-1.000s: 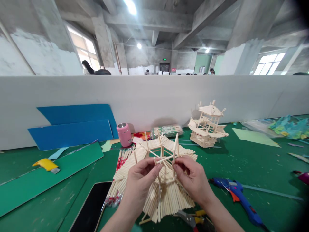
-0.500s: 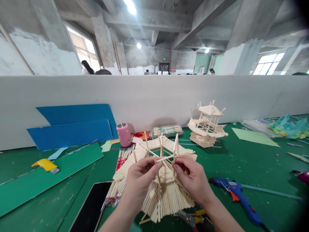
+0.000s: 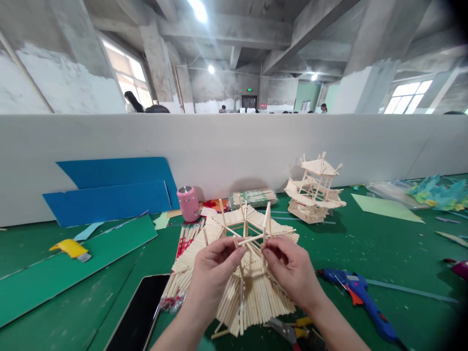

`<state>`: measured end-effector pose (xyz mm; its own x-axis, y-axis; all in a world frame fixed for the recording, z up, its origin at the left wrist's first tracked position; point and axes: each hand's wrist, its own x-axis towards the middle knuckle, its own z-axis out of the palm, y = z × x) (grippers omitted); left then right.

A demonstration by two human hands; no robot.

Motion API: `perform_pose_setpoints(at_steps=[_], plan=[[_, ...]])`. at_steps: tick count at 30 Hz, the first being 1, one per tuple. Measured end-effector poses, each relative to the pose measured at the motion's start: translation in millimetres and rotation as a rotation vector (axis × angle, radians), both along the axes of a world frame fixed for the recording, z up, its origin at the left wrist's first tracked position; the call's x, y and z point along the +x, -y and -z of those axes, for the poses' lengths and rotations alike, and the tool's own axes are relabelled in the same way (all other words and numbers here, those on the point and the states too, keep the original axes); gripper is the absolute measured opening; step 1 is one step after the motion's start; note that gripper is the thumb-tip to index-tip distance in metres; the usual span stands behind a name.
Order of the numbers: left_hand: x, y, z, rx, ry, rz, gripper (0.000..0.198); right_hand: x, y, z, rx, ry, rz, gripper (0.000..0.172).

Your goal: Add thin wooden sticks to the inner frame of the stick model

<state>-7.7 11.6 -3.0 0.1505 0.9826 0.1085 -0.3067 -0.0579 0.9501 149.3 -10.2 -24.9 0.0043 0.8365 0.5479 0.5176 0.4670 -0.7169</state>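
Note:
A pale wooden stick model (image 3: 252,297) with a slatted, flared roof and upright posts stands in front of me on the green table. Between my hands a short wooden stick (image 3: 252,240) lies crosswise near the tops of two posts. My left hand (image 3: 215,268) pinches the stick's left end where it meets a post. With thumb and fingers closed, my right hand (image 3: 290,265) grips the other end beside the right-hand post. The fingertips partly hide both joints.
A blue glue gun (image 3: 360,287) lies right of my right arm, and pliers (image 3: 287,331) lie below it. At left are a phone (image 3: 139,312) and a yellow utility knife (image 3: 71,249). Behind stand a pink flask (image 3: 188,204), a finished-looking stick pavilion (image 3: 314,190) and a white partition (image 3: 226,146).

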Motion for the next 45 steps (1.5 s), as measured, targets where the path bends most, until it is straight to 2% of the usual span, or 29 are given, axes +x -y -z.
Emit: perform_pose_setpoints(at_steps=[5, 8, 13, 18, 27, 35, 40, 45], plan=[[0, 0, 0.8, 0.006, -0.007, -0.003, 0.008, 0, 2, 0.5, 0.043, -0.027, 0.101, 0.015], [0, 1, -0.4, 0.008, -0.015, -0.009, 0.008, -1, 4, -6.1, 0.101, -0.026, 0.152, 0.014], [0, 2, -2.6, 0.007, -0.038, -0.044, 0.01, -2, 3, -21.4, 0.216, 0.053, 0.163, 0.018], [-1, 0, -0.9, 0.007, -0.031, -0.018, 0.009, 2, -2, -25.1, 0.203, 0.04, 0.158, 0.02], [-2, 1, 1.1, 0.01, -0.01, 0.0, 0.01, 8, -2, -21.2, 0.133, 0.04, 0.135, 0.02], [1, 3, -0.5, 0.061, -0.05, -0.09, 0.008, 18, 0, -1.7, 0.01, 0.002, 0.201, 0.018], [1, 1, 3.7, 0.086, -0.074, -0.076, 0.007, 31, -13, 6.8, -0.021, 0.02, 0.235, 0.022], [0, -1, 6.8, 0.095, -0.091, -0.071, 0.008, 37, -33, 5.9, -0.036, 0.091, 0.177, 0.019]])
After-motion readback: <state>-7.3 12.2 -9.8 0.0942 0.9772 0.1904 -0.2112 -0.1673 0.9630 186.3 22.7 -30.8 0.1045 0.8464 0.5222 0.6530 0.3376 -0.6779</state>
